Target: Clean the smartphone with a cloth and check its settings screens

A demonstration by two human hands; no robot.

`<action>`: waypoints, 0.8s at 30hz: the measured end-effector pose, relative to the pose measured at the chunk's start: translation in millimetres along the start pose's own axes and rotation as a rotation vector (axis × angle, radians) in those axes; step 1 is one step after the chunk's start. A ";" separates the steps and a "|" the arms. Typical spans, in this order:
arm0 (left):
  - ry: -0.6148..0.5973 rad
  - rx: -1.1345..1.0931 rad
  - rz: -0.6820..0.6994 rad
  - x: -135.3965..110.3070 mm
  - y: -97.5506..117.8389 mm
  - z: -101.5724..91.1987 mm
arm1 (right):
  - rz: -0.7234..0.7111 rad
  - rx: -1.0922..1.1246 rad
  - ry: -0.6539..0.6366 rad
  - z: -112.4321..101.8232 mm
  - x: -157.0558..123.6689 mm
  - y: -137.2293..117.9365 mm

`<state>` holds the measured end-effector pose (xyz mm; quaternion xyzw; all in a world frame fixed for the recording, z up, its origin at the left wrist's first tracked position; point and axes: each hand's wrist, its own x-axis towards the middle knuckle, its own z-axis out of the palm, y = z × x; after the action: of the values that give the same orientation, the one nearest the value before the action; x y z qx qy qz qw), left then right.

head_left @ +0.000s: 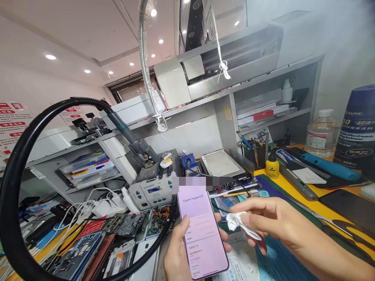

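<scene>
A smartphone point(202, 234) with a lit pinkish screen stands tilted in my left hand point(177, 249). The screen reads "Xiaomi HyperOS" and "Xiaomi 15"; its top edge is blurred out. My left thumb lies along the left edge, and the fingertips show past the right edge. Just right of the phone, my right hand point(272, 222) pinches a crumpled white tissue point(238, 224) between thumb and fingers, apart from the screen. Below the right hand lies a blue work mat point(278, 257).
Behind the phone stand a hot air station point(155, 191) and a flat heating plate point(224, 166). A black hose point(8, 187) loops across the left, over phone parts point(88, 249). At right are scissors point(331, 222), a yellow bottle point(272, 166), a clear bottle point(322, 132) and a spray can point(357, 128).
</scene>
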<state>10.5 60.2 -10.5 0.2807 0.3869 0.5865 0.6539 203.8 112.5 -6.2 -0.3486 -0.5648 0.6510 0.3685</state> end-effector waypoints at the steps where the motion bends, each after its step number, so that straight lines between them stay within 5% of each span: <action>1: -0.011 -0.013 0.001 0.2 0.0 -0.4 | 0.008 0.003 0.018 1.2 0.0 0.3; 11: -0.229 -0.108 -0.033 6.3 -2.4 -14.8 | -0.145 -0.222 0.172 5.3 2.3 3.6; 17: -0.259 -0.074 -0.091 6.3 -3.0 -16.6 | -0.177 -0.317 0.173 11.2 6.7 -8.6; 24: -0.154 -0.257 -0.207 1.0 -12.8 -11.4 | -0.081 -0.267 0.147 47.8 17.1 -34.3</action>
<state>8.0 58.2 -27.4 0.1975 0.2842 0.5376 0.7689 156.8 107.7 32.9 -0.4178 -0.6315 0.5274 0.3852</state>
